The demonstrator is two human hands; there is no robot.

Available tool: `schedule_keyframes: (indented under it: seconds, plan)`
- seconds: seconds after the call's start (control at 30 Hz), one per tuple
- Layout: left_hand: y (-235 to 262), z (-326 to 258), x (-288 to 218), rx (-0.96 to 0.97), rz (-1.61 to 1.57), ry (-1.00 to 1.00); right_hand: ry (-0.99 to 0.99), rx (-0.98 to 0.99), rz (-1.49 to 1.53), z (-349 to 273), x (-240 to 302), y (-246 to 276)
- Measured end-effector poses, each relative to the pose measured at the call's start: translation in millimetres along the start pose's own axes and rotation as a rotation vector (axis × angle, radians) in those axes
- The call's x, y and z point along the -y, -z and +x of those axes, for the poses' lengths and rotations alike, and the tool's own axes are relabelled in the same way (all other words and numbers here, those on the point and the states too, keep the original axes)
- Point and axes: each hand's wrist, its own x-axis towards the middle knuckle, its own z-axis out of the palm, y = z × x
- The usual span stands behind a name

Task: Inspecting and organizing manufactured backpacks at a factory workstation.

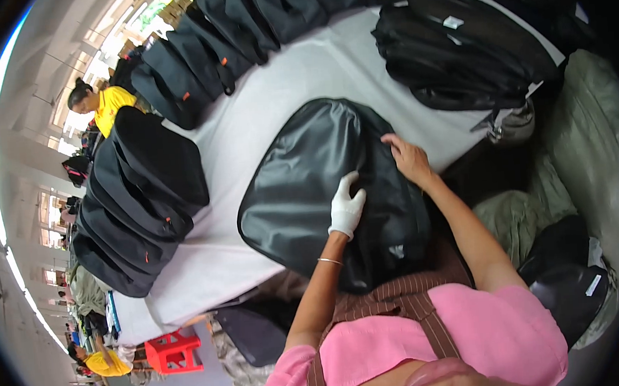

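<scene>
step: smoothing black backpack [323, 185] on white table [301, 79] | left hand [346, 206] gloved, flat, released | right hand [409, 159] flat, possibly pinching seam | next: firm grasp

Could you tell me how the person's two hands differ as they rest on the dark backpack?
The left hand wears a white glove; the right hand is bare. The left hand lies near the middle of the backpack; the right hand sits farther up, at its right edge. Both rest flat on it, gripping nothing.

Pink short-sleeved top, brown striped apron straps, white glove on left hand [346, 208], thin bracelet.
</scene>
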Motion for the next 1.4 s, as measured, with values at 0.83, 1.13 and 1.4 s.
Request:
schedule_keyframes:
  seconds: [0.83, 1.13, 1.4]
  plan:
    - [0, -7, 15, -0.039, -0.475, 0.08, 0.011, 0.092, 0.101, -40, 12, 23]
    - [5, -12, -26, -0.042, -0.418, 0.047, 0.045, 0.159, 0.211, -47, 13, 31]
    - [5, -18, -41, -0.096, -0.393, 0.059, 0.015, 0.197, 0.274, -58, 20, 31]
